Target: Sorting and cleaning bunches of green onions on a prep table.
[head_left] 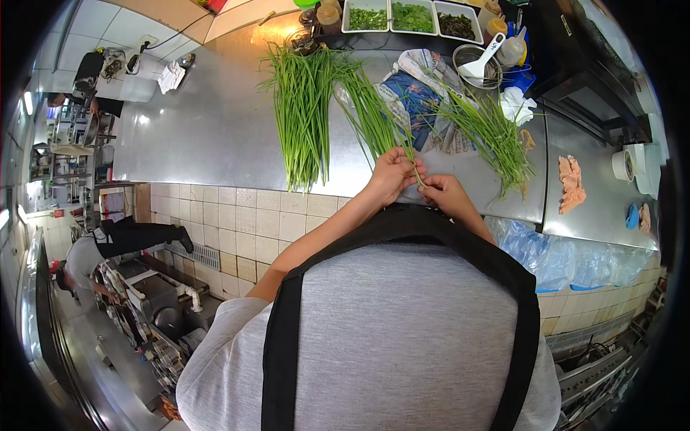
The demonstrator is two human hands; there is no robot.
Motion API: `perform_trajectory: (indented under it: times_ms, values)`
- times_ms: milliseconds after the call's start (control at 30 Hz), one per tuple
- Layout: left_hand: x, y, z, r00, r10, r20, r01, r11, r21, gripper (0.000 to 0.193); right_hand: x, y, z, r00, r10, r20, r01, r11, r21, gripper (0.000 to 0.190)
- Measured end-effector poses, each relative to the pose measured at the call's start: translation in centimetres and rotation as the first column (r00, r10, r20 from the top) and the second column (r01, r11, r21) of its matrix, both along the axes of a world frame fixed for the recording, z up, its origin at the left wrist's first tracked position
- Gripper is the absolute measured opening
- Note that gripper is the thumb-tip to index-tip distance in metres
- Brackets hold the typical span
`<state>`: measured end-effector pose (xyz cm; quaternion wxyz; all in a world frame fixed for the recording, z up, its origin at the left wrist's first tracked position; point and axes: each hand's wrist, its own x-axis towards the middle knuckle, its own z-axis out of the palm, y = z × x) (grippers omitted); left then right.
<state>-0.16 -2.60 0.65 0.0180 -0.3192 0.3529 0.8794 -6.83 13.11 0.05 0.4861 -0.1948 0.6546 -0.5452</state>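
Near the front edge of the steel counter point(215, 124), my left hand point(393, 171) pinches a few green chive stalks point(411, 153). My right hand point(443, 194) has its thumb and fingertips closed on the lower end of the same stalks. Just beyond my left hand lies a loose bunch of chives point(372, 118). A larger, straight-laid bunch point(303, 118) is farther left. On the right, a messy pile of thin chives point(498, 143) lies partly over crumpled newspaper point(418, 97).
Along the back stand white tubs of chopped greens point(412, 17), squeeze bottles point(329, 19) and a metal pot point(466, 56) with a white scoop point(482, 59). A pinkish cloth point(571, 183) lies right. Plastic sheeting point(582, 258) hangs below the counter. Another person point(89, 258) is at far left.
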Motion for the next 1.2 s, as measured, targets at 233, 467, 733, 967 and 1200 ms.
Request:
perform_trajectory:
  times_ms: [233, 467, 733, 967, 1200]
  values:
    - [0.1, 0.4, 1.0, 0.995, -0.016, -0.099, 0.000, 0.987, -0.159, 0.021, -0.4, 0.0, 0.6, 0.971, -0.119, 0.206, 0.121, 0.993, 0.003, 0.006]
    - [0.2, 0.7, 1.4, 0.981, -0.025, -0.191, -0.008, 0.986, -0.169, 0.021, -0.4, 0.0, 1.9, 0.878, -0.249, 0.409, 0.243, 0.968, 0.069, 0.002]
    - [0.3, 1.0, 2.8, 0.956, -0.062, -0.288, -0.008, 0.972, -0.236, 0.023, -1.0, 0.2, 1.9, 0.784, -0.310, 0.538, 0.389, 0.921, -0.035, 0.002]
    - [0.1, 1.2, 3.6, 0.874, -0.157, -0.461, -0.040, 0.920, -0.390, 0.024, -1.2, 0.1, 3.0, 0.718, -0.385, 0.579, 0.528, 0.844, -0.094, 0.003]
    - [0.3, -2.2, 4.9, 0.931, 0.106, -0.351, -0.229, 0.914, -0.333, 0.022, -4.3, 2.0, 2.9, 0.796, -0.599, 0.089, 0.602, 0.767, -0.220, 0.005]
